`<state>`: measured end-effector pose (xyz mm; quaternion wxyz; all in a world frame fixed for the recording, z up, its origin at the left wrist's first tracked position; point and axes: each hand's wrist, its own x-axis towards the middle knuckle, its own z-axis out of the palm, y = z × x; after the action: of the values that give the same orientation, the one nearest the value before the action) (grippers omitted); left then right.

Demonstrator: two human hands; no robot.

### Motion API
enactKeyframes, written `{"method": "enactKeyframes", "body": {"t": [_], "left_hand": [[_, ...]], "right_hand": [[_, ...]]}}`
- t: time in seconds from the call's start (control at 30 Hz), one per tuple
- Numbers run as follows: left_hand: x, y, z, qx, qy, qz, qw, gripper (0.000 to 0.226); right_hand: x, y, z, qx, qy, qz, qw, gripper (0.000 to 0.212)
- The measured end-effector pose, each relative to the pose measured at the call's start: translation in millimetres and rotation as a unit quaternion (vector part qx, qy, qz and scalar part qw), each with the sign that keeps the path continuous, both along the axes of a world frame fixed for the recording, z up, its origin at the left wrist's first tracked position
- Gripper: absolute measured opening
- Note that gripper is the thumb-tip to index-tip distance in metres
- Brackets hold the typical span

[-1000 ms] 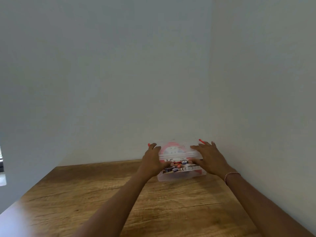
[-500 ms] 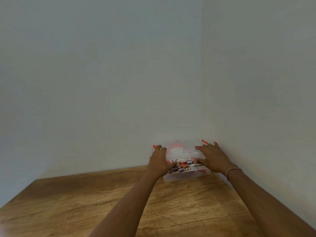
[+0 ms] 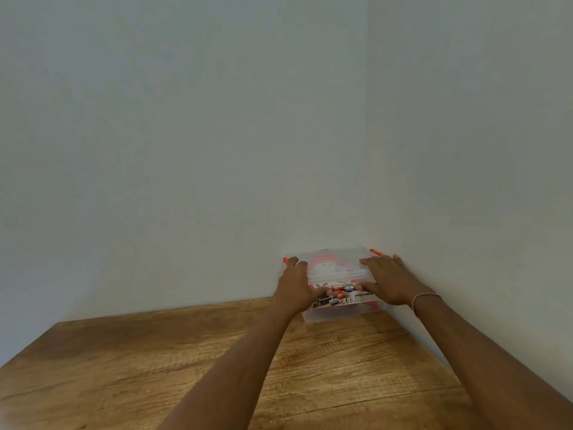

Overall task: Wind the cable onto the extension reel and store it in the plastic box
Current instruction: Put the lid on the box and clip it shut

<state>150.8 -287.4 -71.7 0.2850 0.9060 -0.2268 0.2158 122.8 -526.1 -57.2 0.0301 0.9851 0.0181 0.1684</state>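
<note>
A clear plastic box (image 3: 336, 315) with a lid and red clips stands in the far right corner of the wooden table (image 3: 155, 367), against both walls. Through the lid I see the red and white extension reel (image 3: 327, 266) inside. A printed label runs along the box's front. My left hand (image 3: 297, 287) grips the box's left side, fingers over the lid and thumb on the front. My right hand (image 3: 390, 280) lies on the lid's right side with its thumb on the front edge. A bead bracelet circles my right wrist.
Plain pale walls (image 3: 186, 150) meet in a corner just behind the box. The wooden tabletop stretches toward me and to the left.
The box has stayed in the corner with both hands on it. The camera has shifted slightly, so the table's left part shows differently.
</note>
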Motion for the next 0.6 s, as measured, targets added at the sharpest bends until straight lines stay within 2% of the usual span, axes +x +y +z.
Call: {"method": "enactKeyframes", "body": {"t": [0.17,0.33,0.4,0.47,0.6], "left_hand": [[3,3,0,0.040,-0.019,0.016,0.999,0.076],[3,14,4,0.081,-0.022,0.022,0.996,0.099],[3,29,8,0.088,-0.039,0.012,0.995,0.106],[1,49,15,0.097,-0.065,0.019,0.993,0.113],[1,93,33,0.098,-0.118,0.047,0.987,0.113]], "right_hand": [[2,-2,0,0.022,0.002,0.013,1.000,0.074],[-1,9,9,0.001,0.048,-0.011,0.999,0.089],[-4,26,14,0.046,0.031,0.032,0.998,0.095],[-3,52,20,0.092,-0.031,0.104,0.990,0.095],[4,111,35,0.059,-0.074,0.198,0.976,0.098]]}}
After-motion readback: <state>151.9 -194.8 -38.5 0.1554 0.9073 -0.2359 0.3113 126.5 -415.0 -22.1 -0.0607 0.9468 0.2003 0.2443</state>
